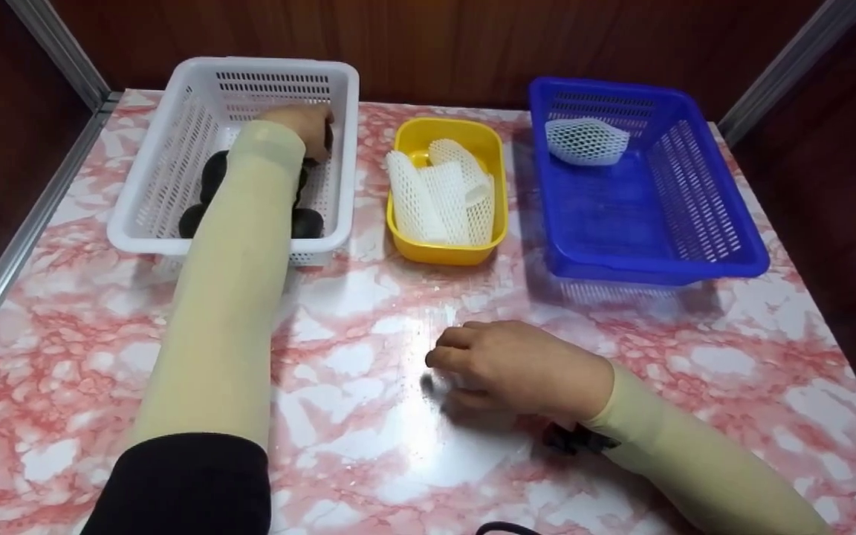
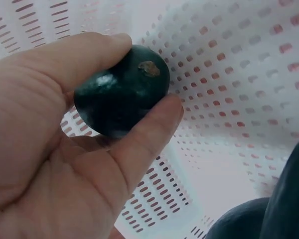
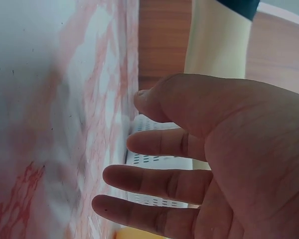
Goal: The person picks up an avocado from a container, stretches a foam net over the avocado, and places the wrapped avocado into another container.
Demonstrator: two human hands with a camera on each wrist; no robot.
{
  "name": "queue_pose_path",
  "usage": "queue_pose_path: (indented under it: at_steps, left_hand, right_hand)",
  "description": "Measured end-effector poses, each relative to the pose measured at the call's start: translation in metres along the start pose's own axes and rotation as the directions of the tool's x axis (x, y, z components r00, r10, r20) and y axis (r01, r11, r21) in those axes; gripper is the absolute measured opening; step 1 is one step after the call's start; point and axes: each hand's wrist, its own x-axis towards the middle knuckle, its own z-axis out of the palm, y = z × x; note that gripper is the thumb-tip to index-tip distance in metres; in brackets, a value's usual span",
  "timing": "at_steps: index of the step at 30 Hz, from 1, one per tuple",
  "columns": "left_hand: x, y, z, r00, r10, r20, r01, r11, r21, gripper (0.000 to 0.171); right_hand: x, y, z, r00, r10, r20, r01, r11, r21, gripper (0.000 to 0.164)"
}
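In the left wrist view, my left hand grips a smooth, dark green avocado with a brown scar on its end, thumb on one side and fingers on the other. The head view puts this hand inside the white basket, near its right wall; there the held avocado is mostly hidden. Other dark avocados lie lower in that basket, partly behind the forearm. My right hand hovers low over the table with nothing in it; the right wrist view shows its fingers extended and spread.
A yellow bin in the middle holds several white foam net sleeves. On the right stands a blue basket with a bulging net-sleeved item at its back left. The table has a red-and-white marbled top; a wooden wall closes the back.
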Motion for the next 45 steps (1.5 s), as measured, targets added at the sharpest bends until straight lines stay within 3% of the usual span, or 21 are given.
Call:
queue_pose_path:
  at_steps: [7, 13, 19, 23, 30, 34, 36, 42, 45]
  left_hand:
    - [-0.003, -0.003, -0.002, 1.000, 0.012, -0.011, -0.012, 1.000, -0.005, 0.055]
    - [-0.019, 0.004, -0.019, 1.000, -0.015, -0.010, 0.015, 1.000, 0.002, 0.074]
    - [-0.036, 0.006, -0.040, 0.999, -0.001, -0.044, 0.002, 1.000, 0.016, 0.080]
    - [-0.044, 0.006, -0.047, 0.995, 0.043, -0.085, -0.041, 0.999, 0.026, 0.083]
    - [-0.067, 0.019, -0.050, 0.967, 0.215, -0.137, -0.210, 0.977, 0.047, 0.076]
    - [-0.084, 0.036, -0.046, 0.943, 0.314, -0.114, -0.312, 0.950, 0.030, 0.076]
    - [-0.095, 0.045, -0.040, 0.920, 0.379, -0.100, -0.377, 0.925, 0.037, 0.078]
    - [-0.130, 0.073, -0.006, 0.836, 0.541, -0.087, -0.536, 0.841, 0.080, 0.082]
    - [-0.146, 0.087, 0.015, 0.783, 0.617, -0.081, -0.608, 0.786, 0.111, 0.082]
  right_hand:
    - [0.001, 0.000, 0.000, 1.000, 0.014, 0.016, -0.014, 1.000, 0.011, 0.033]
    - [0.000, 0.000, 0.000, 0.999, 0.024, 0.024, -0.024, 1.000, 0.019, 0.035]
    - [0.000, 0.004, 0.001, 0.999, 0.043, 0.027, -0.044, 0.998, 0.033, 0.036]
    - [0.000, 0.007, 0.004, 0.999, 0.046, 0.024, -0.047, 0.998, 0.033, 0.034]
    - [-0.003, 0.012, 0.007, 0.997, 0.059, 0.057, -0.061, 0.997, 0.043, 0.037]
    - [-0.006, 0.015, 0.007, 0.996, 0.069, 0.057, -0.071, 0.997, 0.039, 0.034]
    - [-0.006, 0.017, 0.008, 0.996, 0.075, 0.054, -0.077, 0.996, 0.035, 0.032]
    - [-0.011, 0.026, 0.007, 0.995, 0.095, 0.034, -0.096, 0.995, 0.030, 0.033]
    - [-0.013, 0.032, 0.007, 0.996, 0.089, 0.016, -0.090, 0.996, 0.028, 0.032]
